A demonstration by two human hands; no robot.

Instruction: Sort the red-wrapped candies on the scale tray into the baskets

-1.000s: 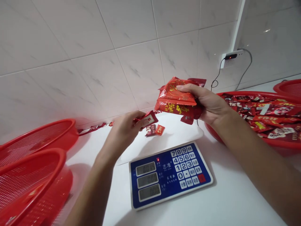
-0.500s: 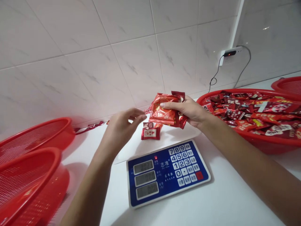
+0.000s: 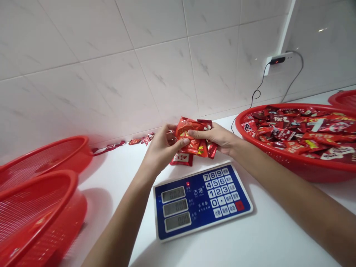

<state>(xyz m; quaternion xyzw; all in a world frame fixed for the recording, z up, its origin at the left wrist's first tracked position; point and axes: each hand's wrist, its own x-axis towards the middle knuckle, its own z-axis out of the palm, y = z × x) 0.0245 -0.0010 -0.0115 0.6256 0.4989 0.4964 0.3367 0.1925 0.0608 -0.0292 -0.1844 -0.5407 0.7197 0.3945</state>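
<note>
Red foil packets [image 3: 191, 139] held between both hands, above a blue-faced digital scale [image 3: 203, 200]; its display is too small to read. Left hand [image 3: 162, 148]: fingers curled, thumb pressed on the packets. Right hand [image 3: 213, 135]: fingers extended across the packets' face, meeting the left thumb. Small wrapped sweet [image 3: 181, 159]: just below the hands, near the scale's far edge. Right of the scale: red mesh basket [image 3: 306, 167] heaped with sweets [image 3: 300, 126], a third basket [image 3: 345, 98] beyond it. Left: two further red baskets, the rear basket [image 3: 47, 157] and the front basket [image 3: 41, 218]. Along the tiled wall [image 3: 167, 74]: small wrappers [image 3: 141, 140] and a socket [image 3: 278, 61] with cable [image 3: 258, 89].
</note>
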